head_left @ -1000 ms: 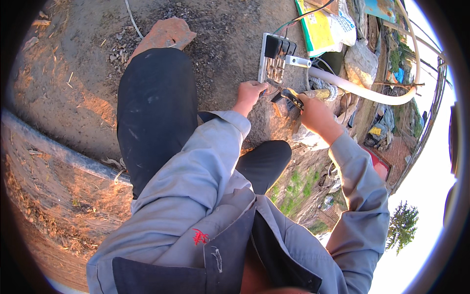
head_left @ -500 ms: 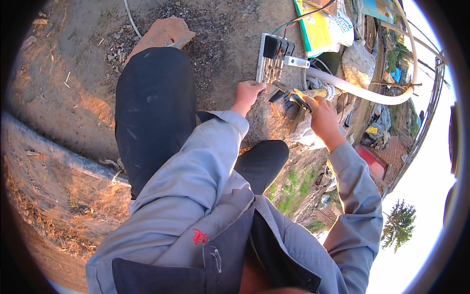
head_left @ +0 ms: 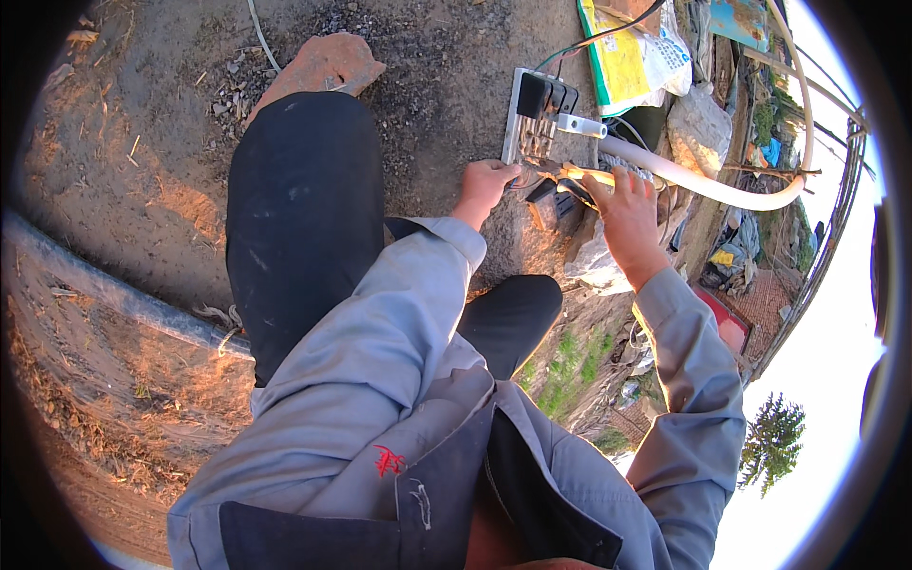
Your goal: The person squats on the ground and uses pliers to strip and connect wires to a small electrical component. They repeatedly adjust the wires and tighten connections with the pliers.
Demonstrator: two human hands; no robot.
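Note:
A knife switch [head_left: 514, 114] stands upright on the ground ahead of me, with a pale base, a black block, bare copper-coloured contacts and a white lever [head_left: 581, 125]. My left hand [head_left: 486, 187] is closed at the lower end of its base, thumb and finger pinching there. Thin wires [head_left: 521, 183] come out beside these fingertips; whether they are in the pinch is hidden. My right hand [head_left: 629, 220] is wrapped round pliers [head_left: 576, 173] with yellow and black handles. The jaws point left, close to the switch's lower contacts. Just below the pliers lies a black piece [head_left: 544, 201].
Dark wires [head_left: 598, 40] run up from the switch. Beyond it lie a yellow and white sack [head_left: 622, 71] and a thick white hose [head_left: 679, 169] curving right. A reddish stone slab [head_left: 323, 68] lies beyond my left knee [head_left: 302, 209].
The pliers have swung up and left, with their jaws nearer the switch's lower end and the handles spread wider. My left hand stays at the base. The whole view has shifted slightly.

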